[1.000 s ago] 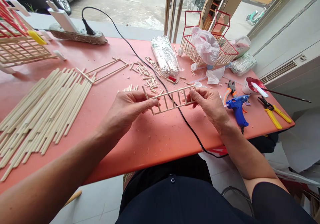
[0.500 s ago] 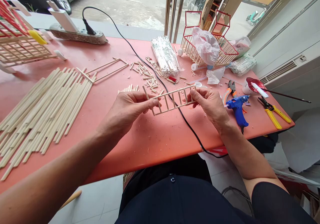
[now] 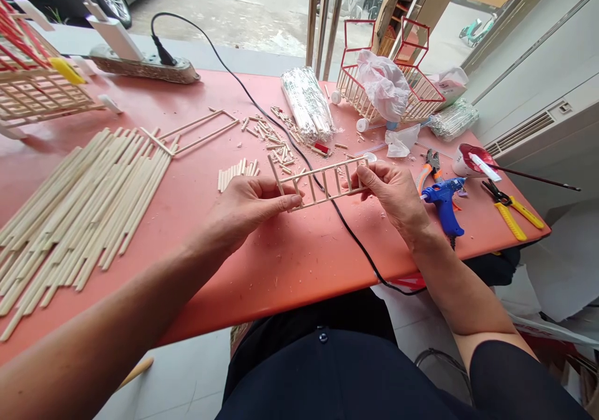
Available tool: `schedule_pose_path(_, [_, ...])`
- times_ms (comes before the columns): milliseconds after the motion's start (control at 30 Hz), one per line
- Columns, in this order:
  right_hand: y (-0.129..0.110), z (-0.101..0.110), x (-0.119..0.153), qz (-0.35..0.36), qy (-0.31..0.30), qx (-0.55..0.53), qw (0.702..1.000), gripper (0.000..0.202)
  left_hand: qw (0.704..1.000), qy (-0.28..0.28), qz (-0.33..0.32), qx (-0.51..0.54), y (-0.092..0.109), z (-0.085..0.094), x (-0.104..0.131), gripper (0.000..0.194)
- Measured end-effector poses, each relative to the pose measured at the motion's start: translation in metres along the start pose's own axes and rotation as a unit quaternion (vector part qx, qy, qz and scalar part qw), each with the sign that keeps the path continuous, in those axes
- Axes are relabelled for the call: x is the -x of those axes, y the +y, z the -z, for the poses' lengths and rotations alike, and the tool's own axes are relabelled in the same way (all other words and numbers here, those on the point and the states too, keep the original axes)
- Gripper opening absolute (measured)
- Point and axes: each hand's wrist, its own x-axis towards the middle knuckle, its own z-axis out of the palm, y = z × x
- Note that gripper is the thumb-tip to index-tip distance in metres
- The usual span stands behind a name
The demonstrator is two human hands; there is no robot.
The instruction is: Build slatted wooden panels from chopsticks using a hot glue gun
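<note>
A small ladder-like frame of thin wooden sticks (image 3: 327,184) is held up over the pink table between both hands. My left hand (image 3: 255,205) pinches its left end, thumb in front, where one stick slants up beyond the rails. At the right end, my right hand (image 3: 386,192) grips the frame between thumb and fingers. Behind my left hand lies a row of short sticks (image 3: 236,171). Cut stick pieces (image 3: 269,134) are scattered beyond the frame.
Long sticks (image 3: 88,201) cover the left of the pink table (image 3: 281,270). A black cable (image 3: 350,229) runs under the frame. At right are a blue glue gun (image 3: 444,201), orange-handled pliers (image 3: 428,169), yellow-handled cutters (image 3: 512,211) and a cup (image 3: 463,161). A stick basket (image 3: 355,98) stands behind.
The left end of the frame has tilted slightly upward, and my left thumb covers more of its lower left corner. Both hands keep hold of it.
</note>
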Motion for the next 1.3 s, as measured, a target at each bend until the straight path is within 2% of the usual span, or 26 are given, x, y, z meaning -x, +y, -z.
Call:
schedule_pose_path(233, [0.000, 0.001, 0.001, 0.000, 0.000, 0.013, 1.000, 0.061, 1.000, 0.023, -0.002, 0.006, 0.005, -0.005, 0.003, 0.022])
schedule_pose_path(667, [0.003, 0.001, 0.000, 0.009, -0.007, -0.001, 1.000, 0.058, 0.999, 0.010, 0.009, 0.031, 0.005, -0.004, 0.006, 0.021])
schedule_pose_path(900, [0.003, 0.001, -0.001, 0.008, -0.003, 0.001, 1.000, 0.060, 0.999, -0.011, 0.001, 0.037, -0.002, -0.002, 0.004, 0.020])
schedule_pose_path(1000, [0.002, 0.002, -0.001, 0.001, -0.003, -0.005, 1.000, 0.061, 0.999, -0.025, -0.005, 0.038, -0.005, -0.001, 0.002, 0.024])
schedule_pose_path(1167, [0.002, 0.003, -0.002, -0.008, 0.008, 0.000, 1.000, 0.060, 0.999, -0.028, -0.001, 0.043, -0.001, 0.003, 0.001, 0.042])
schedule_pose_path(1300, [0.004, 0.003, -0.002, 0.006, 0.016, -0.003, 1.000, 0.055, 0.997, -0.001, -0.021, 0.069, 0.004, 0.005, -0.001, 0.030])
